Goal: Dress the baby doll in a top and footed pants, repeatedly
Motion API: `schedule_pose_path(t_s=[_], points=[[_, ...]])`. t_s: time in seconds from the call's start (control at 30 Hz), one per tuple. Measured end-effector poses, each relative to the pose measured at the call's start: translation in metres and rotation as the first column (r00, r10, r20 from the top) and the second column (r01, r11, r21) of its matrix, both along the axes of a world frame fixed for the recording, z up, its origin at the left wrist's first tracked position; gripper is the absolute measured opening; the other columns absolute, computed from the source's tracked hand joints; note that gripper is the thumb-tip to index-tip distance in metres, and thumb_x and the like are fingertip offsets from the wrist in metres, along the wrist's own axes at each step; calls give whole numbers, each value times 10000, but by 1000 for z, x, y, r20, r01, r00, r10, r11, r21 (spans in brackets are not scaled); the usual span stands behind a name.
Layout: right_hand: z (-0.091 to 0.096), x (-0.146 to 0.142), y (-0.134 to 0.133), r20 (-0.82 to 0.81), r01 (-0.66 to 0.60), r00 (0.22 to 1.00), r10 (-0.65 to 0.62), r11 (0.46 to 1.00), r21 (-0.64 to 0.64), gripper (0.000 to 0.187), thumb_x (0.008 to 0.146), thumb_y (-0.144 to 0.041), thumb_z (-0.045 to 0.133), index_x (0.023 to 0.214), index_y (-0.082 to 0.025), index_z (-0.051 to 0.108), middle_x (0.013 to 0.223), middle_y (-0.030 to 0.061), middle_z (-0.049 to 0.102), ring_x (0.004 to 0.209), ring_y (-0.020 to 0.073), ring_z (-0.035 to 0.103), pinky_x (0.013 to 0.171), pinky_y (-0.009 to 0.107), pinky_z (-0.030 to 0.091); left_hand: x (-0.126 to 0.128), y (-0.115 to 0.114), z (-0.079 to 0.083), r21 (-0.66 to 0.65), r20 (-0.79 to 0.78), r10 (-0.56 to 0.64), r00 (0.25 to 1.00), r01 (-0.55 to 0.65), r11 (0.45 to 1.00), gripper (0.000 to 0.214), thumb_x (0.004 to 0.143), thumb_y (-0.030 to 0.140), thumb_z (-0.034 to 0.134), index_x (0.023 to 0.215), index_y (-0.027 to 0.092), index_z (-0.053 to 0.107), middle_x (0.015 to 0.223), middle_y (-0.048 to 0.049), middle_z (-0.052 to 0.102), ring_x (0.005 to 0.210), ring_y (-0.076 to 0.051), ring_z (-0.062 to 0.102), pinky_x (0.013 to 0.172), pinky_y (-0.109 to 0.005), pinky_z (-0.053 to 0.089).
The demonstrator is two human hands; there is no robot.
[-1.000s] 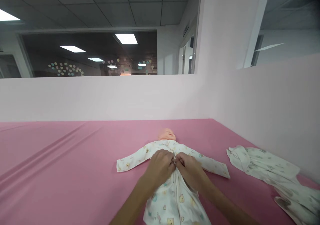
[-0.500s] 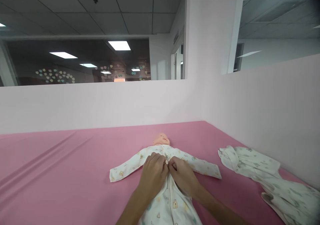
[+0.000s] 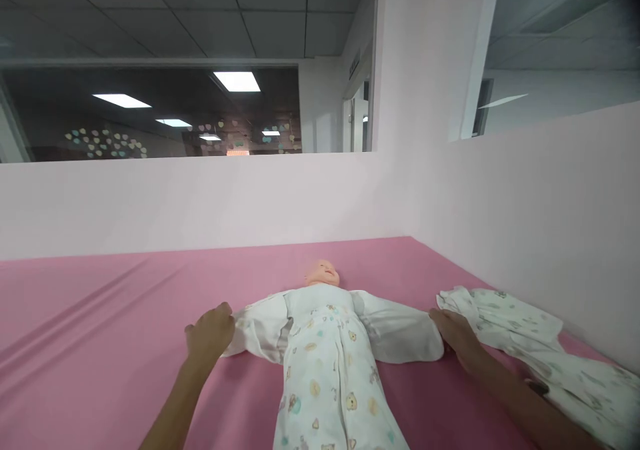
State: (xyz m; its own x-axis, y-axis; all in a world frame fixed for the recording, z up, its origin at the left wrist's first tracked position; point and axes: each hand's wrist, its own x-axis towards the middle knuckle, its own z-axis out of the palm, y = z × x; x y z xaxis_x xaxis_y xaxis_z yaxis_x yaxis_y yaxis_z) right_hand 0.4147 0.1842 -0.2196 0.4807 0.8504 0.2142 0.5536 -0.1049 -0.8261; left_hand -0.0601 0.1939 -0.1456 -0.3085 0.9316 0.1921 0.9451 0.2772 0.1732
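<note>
a baby doll lies on its back in the middle of the pink worktop, with its head at the far end. it wears a white sleepsuit with little bears on it. the front of the sleepsuit is open at the chest and its two flaps are spread out wide to the left and right, showing the plain white inside.

the left hand is at the end of the left flap. its fingers are curled and it holds the edge of the cloth. the right hand is at the end of the right flap. it lies on the worktop with its fingers touching the cloth edge, but i cannot tell if it is gripping it.

just beside the right hand, on the far right of the worktop, lies another white baby garment in a crumpled heap, close to the pale pink wall. the same kind of wall runs along the far side of the worktop too.
</note>
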Motion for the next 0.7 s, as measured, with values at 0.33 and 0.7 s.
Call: schedule_pose_path(t_s=[0.33, 0.7], points=[[15, -70, -2, 257, -163, 962, 92, 948, 274, 364, 810, -332, 415, 1082, -108, 509, 1158, 196, 547, 1130, 322, 502, 976, 479, 376, 52, 10, -33, 346, 89, -312, 946, 265, 900, 363, 935, 389, 330, 1175, 204, 530, 1217, -91, 605, 1118, -245, 532, 937, -381, 384], [88, -230, 36, 522, -765, 478, 707, 627, -149, 416, 791, -289, 519, 1193, -180, 528, 1204, 93, 628, 1127, 220, 572, 927, 316, 427, 64, 24, -55, 487, -126, -214, 969, 248, 838, 302, 965, 299, 329, 762, 205, 534, 837, -69, 653, 887, -251, 549, 803, -378, 345]])
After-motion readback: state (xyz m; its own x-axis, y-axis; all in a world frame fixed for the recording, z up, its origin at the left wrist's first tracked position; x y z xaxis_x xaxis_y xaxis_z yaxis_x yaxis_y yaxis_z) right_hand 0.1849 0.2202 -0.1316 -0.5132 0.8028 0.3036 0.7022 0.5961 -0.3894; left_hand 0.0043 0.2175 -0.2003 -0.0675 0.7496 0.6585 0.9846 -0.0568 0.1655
